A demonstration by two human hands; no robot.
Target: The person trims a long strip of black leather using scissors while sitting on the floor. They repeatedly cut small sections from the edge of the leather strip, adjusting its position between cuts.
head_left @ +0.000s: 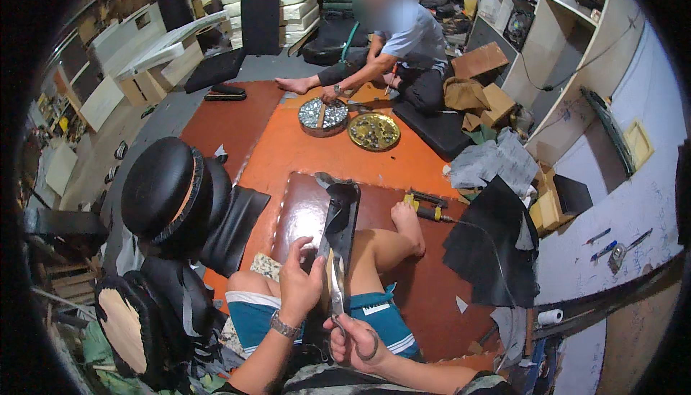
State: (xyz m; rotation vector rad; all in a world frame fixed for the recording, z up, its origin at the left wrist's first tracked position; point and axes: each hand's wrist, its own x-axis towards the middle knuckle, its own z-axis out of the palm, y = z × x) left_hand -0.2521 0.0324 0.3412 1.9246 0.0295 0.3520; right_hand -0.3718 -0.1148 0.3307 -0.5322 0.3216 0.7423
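Note:
In my right hand (pixel 353 339) is a pair of metal scissors (pixel 337 287). My fingers are through the handle loops, and the blades point up and away from me, slightly apart. A long black leather-like piece (pixel 340 215) lies lengthwise between my legs, its far end curled up. The scissor blades lie over its near part. Just left of the blades is my left hand (pixel 301 283), fingers spread and curved, thumb close to the black piece. Whether the thumb touches it, I cannot tell.
A staple-gun-like yellow and black tool (pixel 428 211) lies by my right foot. Black round cushions (pixel 162 190) stack at left; a black sheet (pixel 489 251) lies right. Ahead, another person (pixel 410 35) sits by a round tin (pixel 324 125) and a gold tray (pixel 374 143) of small parts.

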